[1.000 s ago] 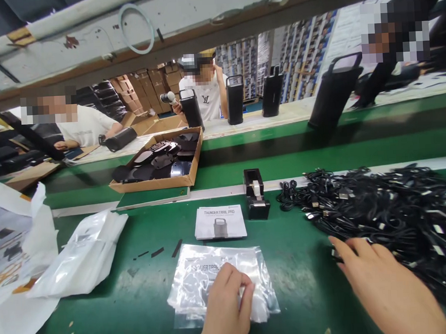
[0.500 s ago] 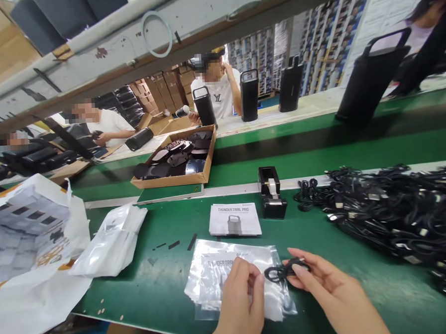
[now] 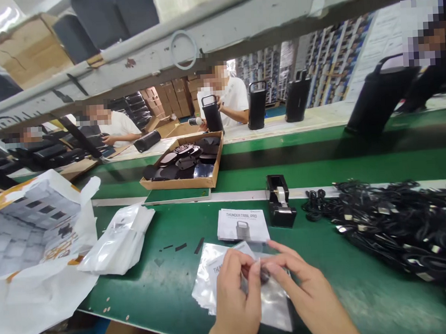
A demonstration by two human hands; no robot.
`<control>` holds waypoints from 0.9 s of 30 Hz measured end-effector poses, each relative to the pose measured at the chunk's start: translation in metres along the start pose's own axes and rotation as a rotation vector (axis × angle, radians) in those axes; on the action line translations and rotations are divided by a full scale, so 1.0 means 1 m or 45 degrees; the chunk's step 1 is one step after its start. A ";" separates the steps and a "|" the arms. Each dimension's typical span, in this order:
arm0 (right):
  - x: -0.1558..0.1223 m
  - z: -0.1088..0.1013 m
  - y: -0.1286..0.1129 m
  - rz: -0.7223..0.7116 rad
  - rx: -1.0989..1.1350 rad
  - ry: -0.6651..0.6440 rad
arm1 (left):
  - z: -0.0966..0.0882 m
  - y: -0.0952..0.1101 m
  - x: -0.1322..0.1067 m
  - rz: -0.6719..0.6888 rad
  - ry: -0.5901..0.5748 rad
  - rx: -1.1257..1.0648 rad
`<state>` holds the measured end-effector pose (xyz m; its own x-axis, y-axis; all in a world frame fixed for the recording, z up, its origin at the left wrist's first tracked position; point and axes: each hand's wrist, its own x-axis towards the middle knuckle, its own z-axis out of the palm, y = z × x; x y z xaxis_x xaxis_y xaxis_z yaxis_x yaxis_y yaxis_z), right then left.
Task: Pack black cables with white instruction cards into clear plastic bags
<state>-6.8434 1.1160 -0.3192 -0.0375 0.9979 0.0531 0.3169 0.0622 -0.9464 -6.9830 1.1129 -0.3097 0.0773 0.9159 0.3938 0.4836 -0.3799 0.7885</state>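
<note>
Plastic bag, clear, on the green surface, right under both grips; left grip has thumb and index finger pinched together at what looks like the bag's edge, other fingers curled in. Right grip sits opposite, thumb and index finger nearly meeting, tips just beside the left ones. Dark cable shows as a small patch by the right thumb, mostly hidden; cannot tell if the right fingers hold it or only cover it, nor if it is inside the bag. Printed leaflet partly seen at the left fingers' outer side, lettering cut off by the grip; clear bags fanned out beside it, overlapping. Just behind: leaflet stack, top one reading THUNDER TRAIL PRO over a speaker picture. Black tape dispenser near the stack's right side. Cable heap, black, tangled, metal plugs showing, takes up the right. Dark strips lie loose left of the leaflets. Further left, white pouches in a pile, touching a big printed wrapper, crumpled. Cardboard tray of dark panels sits behind, near the middle. Far side: several black speakers with handles, most upright, one lying on its side; person in white shirt behind them, more people at left and far right, partly blocked.
</note>
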 end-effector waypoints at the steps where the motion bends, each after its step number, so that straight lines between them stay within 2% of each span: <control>1: 0.005 -0.002 -0.009 -0.107 -0.102 -0.124 | -0.005 0.003 0.004 -0.009 0.031 -0.019; 3: 0.018 -0.008 -0.030 -0.324 -0.308 -0.353 | -0.017 0.007 0.011 -0.017 0.098 -0.065; 5: 0.033 -0.014 -0.055 -0.468 -0.432 -0.486 | -0.029 0.008 0.015 0.007 0.166 -0.122; 9: 0.058 -0.027 -0.102 -0.598 -0.388 -0.586 | -0.049 0.001 0.023 0.001 0.283 -0.332; 11: 0.064 -0.033 -0.121 -0.640 -0.371 -0.655 | -0.052 -0.004 0.028 -0.100 0.210 -0.581; 14: 0.067 -0.041 -0.138 -0.634 -0.401 -0.784 | -0.048 -0.008 0.034 -0.277 -0.125 -1.093; 16: 0.066 -0.049 -0.137 -0.627 -0.472 -0.840 | -0.043 -0.007 0.035 -0.356 -0.299 -1.293; 18: 0.064 -0.058 -0.127 -0.593 -0.579 -0.822 | -0.040 -0.005 0.032 -0.391 -0.344 -1.249; 23: 0.052 -0.080 -0.088 -0.410 -0.727 -0.680 | -0.039 -0.005 0.025 -0.339 -0.265 -0.912; 25: 0.046 -0.081 -0.074 -0.363 -0.682 -0.664 | -0.038 -0.007 0.023 -0.371 -0.211 -0.835; 27: 0.042 -0.076 -0.060 -0.294 -0.534 -0.535 | -0.037 -0.010 0.023 -0.426 -0.138 -0.790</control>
<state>-6.7916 1.1559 -0.2363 -0.4907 0.8708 0.0305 0.5973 0.3617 -0.7158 -7.0179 1.1332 -0.2908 0.1133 0.9918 0.0598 -0.0860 -0.0502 0.9950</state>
